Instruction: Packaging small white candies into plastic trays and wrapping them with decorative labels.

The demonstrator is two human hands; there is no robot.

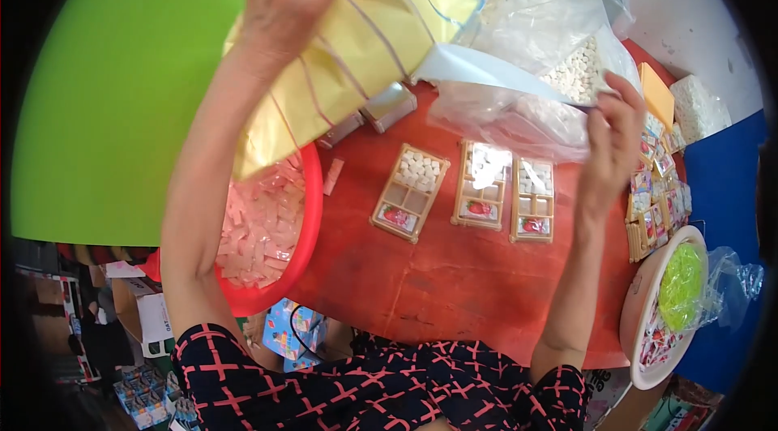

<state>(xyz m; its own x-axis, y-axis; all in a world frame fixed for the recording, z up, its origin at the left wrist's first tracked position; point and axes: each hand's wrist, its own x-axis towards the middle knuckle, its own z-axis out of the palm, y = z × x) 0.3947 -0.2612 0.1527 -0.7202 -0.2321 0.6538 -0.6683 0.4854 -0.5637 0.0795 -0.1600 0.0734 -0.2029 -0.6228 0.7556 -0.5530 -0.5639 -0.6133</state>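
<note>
My left hand [296,5] is raised at the upper left, its fingers closed on a yellow sheet [348,50] with darker stripes. A pale blue strip [494,70] runs right from the sheet and appears joined to it. At the strip's dark end, my right hand [612,135] has its fingers closed around it. Behind the strip lies a clear plastic bag [535,17] full of small white pieces [575,70]. Between my arms, three tan divided trays [411,192] [482,186] [532,200] stand on the red table, each with white pieces and a strawberry-picture packet.
A red basin [312,212] of pink wrapped strips [259,228] is at the left. Filled trays [660,188] are piled at the right, above a white basin [632,325] holding a lime-green item [682,289]. Two metallic boxes [389,107] sit under the sheet's edge.
</note>
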